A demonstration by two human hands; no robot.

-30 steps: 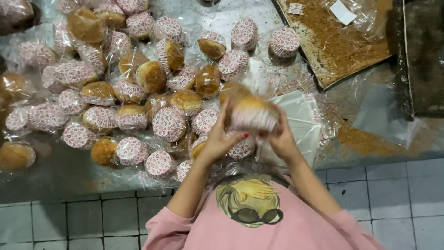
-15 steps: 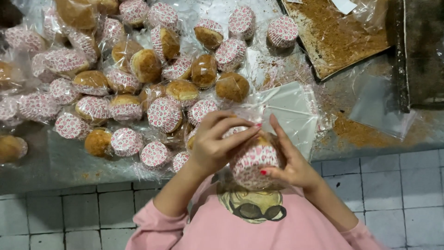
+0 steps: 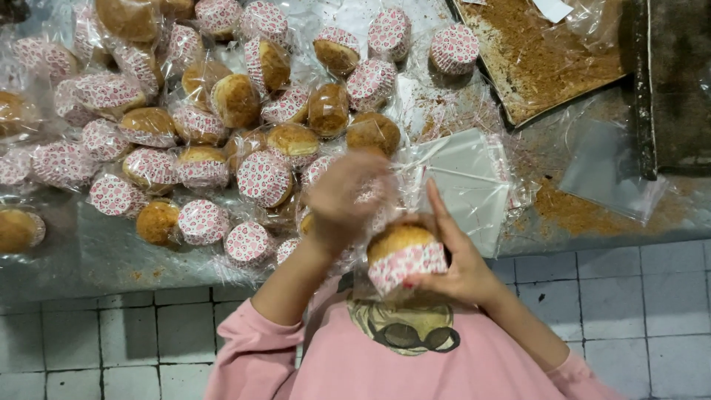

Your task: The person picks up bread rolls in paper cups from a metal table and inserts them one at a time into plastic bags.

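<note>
1. Right hand (image 3: 459,270): fingers curled about a muffin (image 3: 406,255) in a pink patterned paper cup, holding it by the side and underside, tilted, close to the body and just off the table edge (image 3: 111,259). A film of clear plastic appears to lie around the muffin; its mouth cannot be made out.
2. Left hand (image 3: 344,196): raised above and left of the muffin, blurred by motion. Fingers look loosely bent; whether they pinch the plastic or hold nothing, I cannot tell.
3. Stack of clear bags (image 3: 466,185): flat on the table, just beyond the right hand, at the near edge of the pile.
4. Pile of wrapped muffins (image 3: 222,126): many pieces, each in its own clear bag, some upright, some on their sides, crowding the left and middle of the table.
5. Baking tray (image 3: 541,59): upper right, covered in brown crumbs, no muffins on it.
6. Step in hand, by judgement: one muffin being bagged, wrap not yet finished.
7. Next move, by judgement, calls for: a steady right-hand grip without crushing the cup, the left hand drawing the bag fully over and closing its mouth, then a free spot on the pile.
</note>
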